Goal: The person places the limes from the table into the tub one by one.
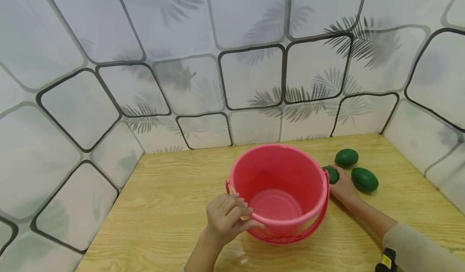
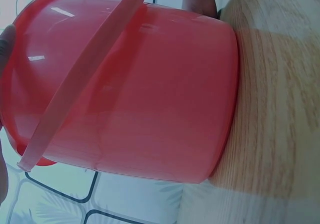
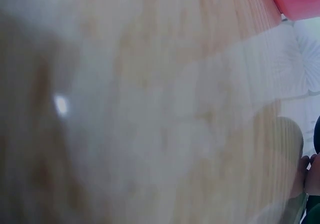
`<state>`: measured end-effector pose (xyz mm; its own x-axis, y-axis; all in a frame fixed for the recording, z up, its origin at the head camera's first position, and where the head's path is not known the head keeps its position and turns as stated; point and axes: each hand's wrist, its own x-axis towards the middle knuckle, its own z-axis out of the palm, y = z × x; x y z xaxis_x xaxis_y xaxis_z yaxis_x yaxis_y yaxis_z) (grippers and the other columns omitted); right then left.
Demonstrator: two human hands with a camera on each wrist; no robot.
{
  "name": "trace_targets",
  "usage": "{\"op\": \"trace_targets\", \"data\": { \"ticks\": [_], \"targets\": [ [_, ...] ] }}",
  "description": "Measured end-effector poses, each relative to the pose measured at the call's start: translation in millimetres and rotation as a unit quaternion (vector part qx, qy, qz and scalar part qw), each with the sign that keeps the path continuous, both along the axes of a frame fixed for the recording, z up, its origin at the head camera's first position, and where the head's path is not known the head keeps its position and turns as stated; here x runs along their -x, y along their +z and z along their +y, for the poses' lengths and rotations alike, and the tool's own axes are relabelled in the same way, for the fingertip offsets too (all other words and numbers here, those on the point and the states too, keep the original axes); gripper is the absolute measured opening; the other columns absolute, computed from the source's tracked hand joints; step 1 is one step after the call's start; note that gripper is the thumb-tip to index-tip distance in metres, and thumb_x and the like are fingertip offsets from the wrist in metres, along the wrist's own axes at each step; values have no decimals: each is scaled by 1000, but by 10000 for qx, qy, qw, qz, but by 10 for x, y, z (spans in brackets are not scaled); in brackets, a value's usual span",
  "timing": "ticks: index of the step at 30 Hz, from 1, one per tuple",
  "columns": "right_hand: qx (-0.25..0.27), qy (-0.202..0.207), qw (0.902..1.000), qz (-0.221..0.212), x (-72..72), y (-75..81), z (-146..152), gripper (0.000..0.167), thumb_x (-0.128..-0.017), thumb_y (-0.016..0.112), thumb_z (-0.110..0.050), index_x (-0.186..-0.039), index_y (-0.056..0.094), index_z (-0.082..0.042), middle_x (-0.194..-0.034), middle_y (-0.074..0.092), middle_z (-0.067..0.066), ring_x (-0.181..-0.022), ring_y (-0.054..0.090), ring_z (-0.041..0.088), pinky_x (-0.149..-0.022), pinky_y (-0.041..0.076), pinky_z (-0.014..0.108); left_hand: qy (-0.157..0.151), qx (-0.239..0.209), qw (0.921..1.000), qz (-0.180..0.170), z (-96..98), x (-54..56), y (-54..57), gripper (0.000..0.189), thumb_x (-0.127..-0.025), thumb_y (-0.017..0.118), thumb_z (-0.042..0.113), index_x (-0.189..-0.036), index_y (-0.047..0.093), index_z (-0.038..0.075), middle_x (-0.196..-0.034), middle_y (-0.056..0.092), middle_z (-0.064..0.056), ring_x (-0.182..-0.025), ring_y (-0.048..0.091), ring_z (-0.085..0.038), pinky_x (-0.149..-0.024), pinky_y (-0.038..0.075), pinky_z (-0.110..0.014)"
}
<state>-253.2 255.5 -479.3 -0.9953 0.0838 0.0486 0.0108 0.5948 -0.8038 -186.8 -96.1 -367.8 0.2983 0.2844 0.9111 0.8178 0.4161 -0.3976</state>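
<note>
A pink plastic bucket stands upright on the wooden table, its bare round bottom showing inside. My left hand grips the bucket's near-left rim, with the thumb along the front edge. The bucket's handle hangs down over its near side; the left wrist view shows it slanting across the outer wall. Just right of the bucket, my right hand holds a dark green oval fruit, partly hidden by the bucket's rim. In the right wrist view only a few fingertips appear at the lower right edge.
Two more dark green oval fruits, one farther back and one nearer, lie right of my right hand. Patterned walls enclose the table at the back and sides. A black and yellow object is at my right sleeve.
</note>
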Motion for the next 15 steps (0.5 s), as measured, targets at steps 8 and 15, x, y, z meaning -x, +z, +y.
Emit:
{"op": "trace_targets", "data": {
  "ticks": [8, 15],
  "targets": [
    [59, -72, 9997, -222, 7, 25, 12, 80, -88, 65, -36, -142, 25, 6, -140, 32, 35, -125, 36, 49, -102, 31, 64, 34, -32, 9999, -122, 5, -12, -4, 45, -83, 65, 49, -58, 59, 12, -58, 56, 2, -54, 54, -6, -57, 53, -19],
    [-29, -110, 9998, -170, 6, 36, 22, 77, -87, 65, -34, -141, 26, 7, -138, 33, 37, -122, 37, 50, -101, 31, 66, 42, -39, 10000, -43, 1, -8, 5, 45, -82, 65, 49, -57, 59, 12, -58, 57, 3, -54, 54, -6, -57, 52, -17]
  ]
}}
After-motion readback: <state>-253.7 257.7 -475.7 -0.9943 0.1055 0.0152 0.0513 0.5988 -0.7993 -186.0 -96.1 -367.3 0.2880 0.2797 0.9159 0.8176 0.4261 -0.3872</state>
